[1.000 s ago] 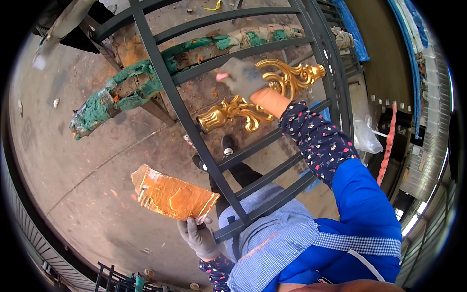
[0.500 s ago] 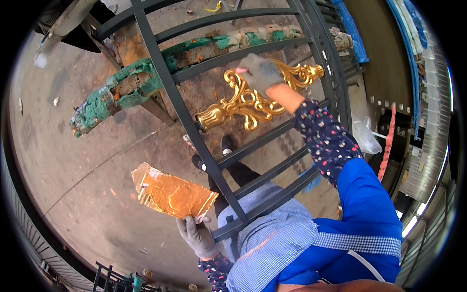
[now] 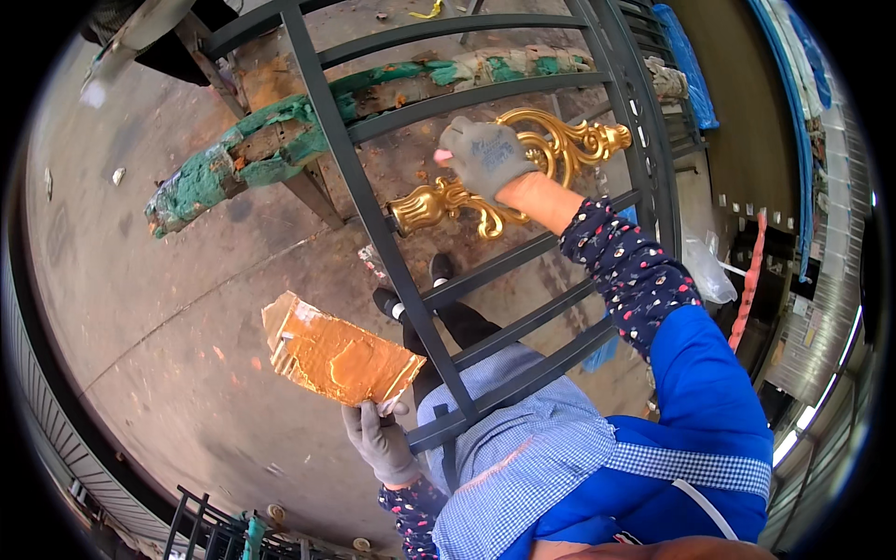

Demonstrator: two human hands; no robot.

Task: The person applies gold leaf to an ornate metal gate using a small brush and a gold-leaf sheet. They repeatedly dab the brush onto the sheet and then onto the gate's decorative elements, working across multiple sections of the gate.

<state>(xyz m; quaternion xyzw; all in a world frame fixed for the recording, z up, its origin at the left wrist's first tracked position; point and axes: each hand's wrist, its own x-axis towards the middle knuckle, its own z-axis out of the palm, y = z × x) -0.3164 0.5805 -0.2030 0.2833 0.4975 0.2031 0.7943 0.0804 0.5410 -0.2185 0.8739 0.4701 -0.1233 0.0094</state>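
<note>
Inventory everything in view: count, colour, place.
Scrolled gold ornament: 1, gold, between bars
Gold-smeared cardboard piece: 1, orange, left of centre
Barred grey metal frame: 1, dark grey, centre
Curved green-wrapped beam: 1, green, partly behind bars
Clear plastic bag: 1, colourless, right
Long coral strip: 1, red, right
Blue plastic sheeting: count unclear, blue, upper right
Small yellow scrap: 1, yellow, top
Stained concrete floor: 1, grey, below
Black shoes: 2, black, below frame
Checked cloth apron: 1, blue, bottom
Grey-gloved left grip: 1, grey, holding cardboard
Grey-gloved right grip: 1, grey, over ornament
</note>
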